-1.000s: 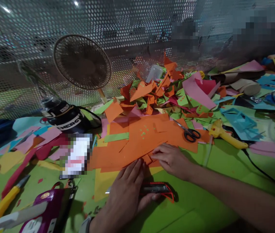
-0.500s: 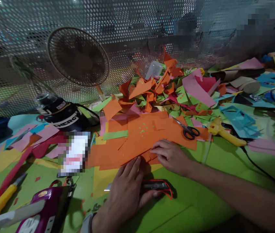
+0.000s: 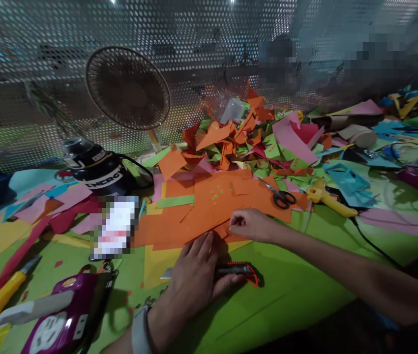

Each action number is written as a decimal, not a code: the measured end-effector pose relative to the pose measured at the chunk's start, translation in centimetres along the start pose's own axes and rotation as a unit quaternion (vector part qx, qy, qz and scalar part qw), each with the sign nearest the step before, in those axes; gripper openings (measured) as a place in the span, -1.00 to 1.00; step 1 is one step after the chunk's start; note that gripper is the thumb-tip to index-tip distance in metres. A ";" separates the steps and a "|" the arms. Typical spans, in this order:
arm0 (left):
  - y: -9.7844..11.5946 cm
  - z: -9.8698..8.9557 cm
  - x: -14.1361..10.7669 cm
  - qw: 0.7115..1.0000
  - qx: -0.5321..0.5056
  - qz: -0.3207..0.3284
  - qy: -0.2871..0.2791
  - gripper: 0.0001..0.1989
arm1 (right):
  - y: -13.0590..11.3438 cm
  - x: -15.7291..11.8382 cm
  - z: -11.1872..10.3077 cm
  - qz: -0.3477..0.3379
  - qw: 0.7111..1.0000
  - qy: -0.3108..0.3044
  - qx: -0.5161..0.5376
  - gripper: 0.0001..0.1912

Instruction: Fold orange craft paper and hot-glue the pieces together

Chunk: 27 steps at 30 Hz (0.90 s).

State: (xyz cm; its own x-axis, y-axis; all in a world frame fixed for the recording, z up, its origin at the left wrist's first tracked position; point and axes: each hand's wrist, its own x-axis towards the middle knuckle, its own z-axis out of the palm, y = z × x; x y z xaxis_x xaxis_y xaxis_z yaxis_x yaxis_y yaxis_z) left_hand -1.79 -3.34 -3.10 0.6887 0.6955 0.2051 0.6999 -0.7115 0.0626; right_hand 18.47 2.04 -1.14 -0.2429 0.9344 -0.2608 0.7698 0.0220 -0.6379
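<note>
My left hand (image 3: 197, 270) lies palm down, fingers stretched out, its fingertips on the near edge of the orange paper (image 3: 212, 211). Under that palm and thumb rests a box cutter (image 3: 236, 269) with a black and red handle; its blade pokes out on the left. My right hand (image 3: 251, 225) is closed with curled fingers at the lower right edge of the orange sheets. Whatever is in its fingertips, if anything, is hidden. Small green bits dot the orange paper, and yellow paper (image 3: 153, 268) shows beneath it.
Scissors (image 3: 283, 196) and a yellow glue gun (image 3: 330, 196) lie to the right. A phone (image 3: 116, 228), a purple power strip (image 3: 65, 309) and a black bottle (image 3: 98, 169) are on the left. Behind stand a fan (image 3: 128, 88) and a heap of paper scraps (image 3: 231, 137).
My right hand's fingers have curled in more tightly, close to the same spot. My left hand stays on the paper. The whole view has shifted slightly.
</note>
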 end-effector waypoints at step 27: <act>0.2 -0.5 0.1 0.997 -0.049 -0.027 -0.050 -0.21 | -1.1 2.9 -2.0 0.040 0.974 -0.208 -0.084 -0.74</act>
State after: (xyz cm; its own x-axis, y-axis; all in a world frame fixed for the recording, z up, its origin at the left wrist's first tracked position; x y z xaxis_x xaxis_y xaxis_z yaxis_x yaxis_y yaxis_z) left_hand -1.75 -3.47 -2.56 0.6693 0.7361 0.1012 0.7178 -0.6757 0.1677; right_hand 18.10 5.42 0.24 -0.3685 0.7113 -0.5986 0.8737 0.0451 -0.4843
